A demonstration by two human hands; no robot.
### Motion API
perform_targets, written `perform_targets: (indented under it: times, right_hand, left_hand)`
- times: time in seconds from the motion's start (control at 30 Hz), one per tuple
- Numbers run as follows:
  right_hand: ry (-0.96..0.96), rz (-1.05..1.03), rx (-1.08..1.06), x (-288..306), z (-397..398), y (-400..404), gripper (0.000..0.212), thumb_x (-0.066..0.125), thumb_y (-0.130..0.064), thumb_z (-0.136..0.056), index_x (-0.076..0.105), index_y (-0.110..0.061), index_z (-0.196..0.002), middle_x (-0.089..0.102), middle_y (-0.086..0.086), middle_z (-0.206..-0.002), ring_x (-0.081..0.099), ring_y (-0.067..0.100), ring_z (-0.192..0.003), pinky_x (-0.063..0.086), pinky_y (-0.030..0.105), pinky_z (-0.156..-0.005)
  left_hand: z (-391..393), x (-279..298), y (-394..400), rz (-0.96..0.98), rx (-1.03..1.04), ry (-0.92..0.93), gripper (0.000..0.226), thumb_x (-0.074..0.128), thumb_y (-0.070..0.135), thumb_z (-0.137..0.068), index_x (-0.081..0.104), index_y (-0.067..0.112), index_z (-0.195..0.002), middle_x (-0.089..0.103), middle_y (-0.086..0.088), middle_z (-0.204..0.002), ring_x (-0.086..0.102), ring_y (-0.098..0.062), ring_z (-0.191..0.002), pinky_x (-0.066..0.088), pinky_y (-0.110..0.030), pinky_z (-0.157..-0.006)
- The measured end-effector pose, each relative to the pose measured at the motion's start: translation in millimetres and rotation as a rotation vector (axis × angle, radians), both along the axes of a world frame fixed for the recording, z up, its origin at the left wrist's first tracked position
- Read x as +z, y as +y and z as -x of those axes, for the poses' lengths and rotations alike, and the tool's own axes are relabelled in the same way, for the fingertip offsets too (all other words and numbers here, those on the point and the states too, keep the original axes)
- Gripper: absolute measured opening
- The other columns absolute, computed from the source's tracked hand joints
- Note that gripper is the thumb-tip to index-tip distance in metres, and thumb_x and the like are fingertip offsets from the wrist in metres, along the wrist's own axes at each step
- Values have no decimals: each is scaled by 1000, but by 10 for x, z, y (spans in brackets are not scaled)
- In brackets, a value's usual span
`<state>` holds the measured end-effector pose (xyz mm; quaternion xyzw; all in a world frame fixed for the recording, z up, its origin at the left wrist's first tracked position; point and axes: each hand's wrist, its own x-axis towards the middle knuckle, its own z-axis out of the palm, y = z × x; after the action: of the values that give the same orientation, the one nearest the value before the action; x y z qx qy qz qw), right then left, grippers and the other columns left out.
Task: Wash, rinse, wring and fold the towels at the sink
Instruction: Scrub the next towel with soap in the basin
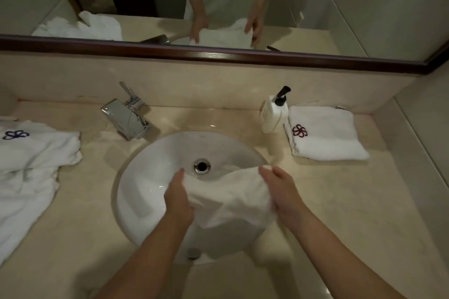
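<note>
1. Three white towels show: one held over the sink [145, 192], a folded towel [325, 136] with a red flower mark far right on the bench [340, 201], and a rumpled towel [31, 165] with a blue mark at left, cut off by the edge.
2. One tap [126, 119] and one pump bottle [273, 114] stand at the far side.
3. The held towel [230, 199] hides most fingertips.
4. The left hand [178, 198] and right hand [283, 190] each grip a side of it, fingers curled into the cloth.
</note>
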<state>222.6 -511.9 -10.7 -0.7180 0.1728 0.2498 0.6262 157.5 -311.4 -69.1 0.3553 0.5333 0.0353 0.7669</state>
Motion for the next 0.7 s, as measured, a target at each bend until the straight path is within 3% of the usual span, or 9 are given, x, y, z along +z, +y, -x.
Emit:
perform_targets:
  times: [0.07, 0.13, 0.2, 0.27, 0.37, 0.47, 0.57, 0.63, 0.7]
  right_hand:
    - [27, 76, 160, -145, 37, -48, 21, 64, -22, -94, 71, -2, -96, 75, 15, -90, 72, 25, -83, 55, 33, -69]
    - [36, 173, 314, -306, 39, -37, 21, 66, -23, -91, 70, -4, -83, 71, 9, -77, 66, 21, -73, 50, 30, -65]
    - [-6, 314, 487, -448, -4, -4, 23, 67, -24, -90, 62, -11, -72, 61, 3, -70, 58, 16, -67, 45, 27, -64]
    - [-41, 411, 564, -508, -84, -3, 19, 67, -27, -91, 60, -15, -79, 58, -1, -75, 56, 16, -73, 41, 26, -66]
    - [-152, 386, 427, -327, -325, -91, 24, 65, -28, -94, 63, -11, -111, 62, 0, -98, 59, 16, -91, 42, 26, -75]
    - [-390, 337, 248, 95, -743, -165, 25, 60, -26, -98, 60, -13, -119, 60, -4, -101, 60, 15, -94, 47, 27, -75]
    - [-686, 379, 125, 370, -1239, -219, 27, 59, -21, -97, 60, -10, -122, 62, 4, -110, 61, 23, -100, 52, 42, -89]
    - [-843, 496, 206, 452, -1510, -236, 40, 56, -13, -95, 54, -9, -135, 55, 10, -132, 54, 26, -117, 45, 41, -102]
    - [-866, 585, 356, 454, -1689, -235, 52, 51, -3, -93, 47, -6, -145, 45, 11, -149, 43, 28, -133, 32, 35, -112]
  left_hand:
    - [-25, 150, 90, 93, -89, -135, 34, 65, 34, -85, 63, 6, -104, 70, -13, -88, 67, -32, -86, 53, -37, -75]
    - [-55, 290, 98, 83, -233, -224, 39, 60, 30, -92, 61, 3, -119, 71, -18, -107, 68, -34, -102, 53, -40, -81]
    - [-102, 344, 76, 56, -374, -214, 36, 57, 24, -96, 58, 9, -129, 69, -16, -117, 66, -33, -109, 54, -42, -85]
    - [-176, 372, 113, 77, -435, -117, 34, 56, 16, -95, 61, 9, -128, 71, -15, -110, 69, -30, -98, 56, -40, -80]
    - [-404, 455, 97, 205, -464, -67, 39, 63, 19, -88, 65, -3, -120, 68, -19, -112, 67, -33, -97, 56, -39, -84]
    - [-806, 642, -170, 241, -480, -158, 26, 63, 23, -92, 69, 1, -105, 68, -17, -99, 65, -30, -93, 48, -42, -97]
    - [-1272, 763, -491, 153, -459, -309, 39, 60, 27, -97, 60, 0, -125, 67, -16, -108, 63, -27, -106, 46, -41, -104]
    - [-1551, 813, -662, 72, -445, -347, 40, 56, 27, -100, 53, 3, -131, 63, -15, -122, 60, -26, -114, 49, -39, -99]
    - [-1763, 835, -780, 41, -429, -347, 38, 49, 26, -103, 50, 4, -133, 60, -15, -129, 58, -24, -117, 48, -36, -97]
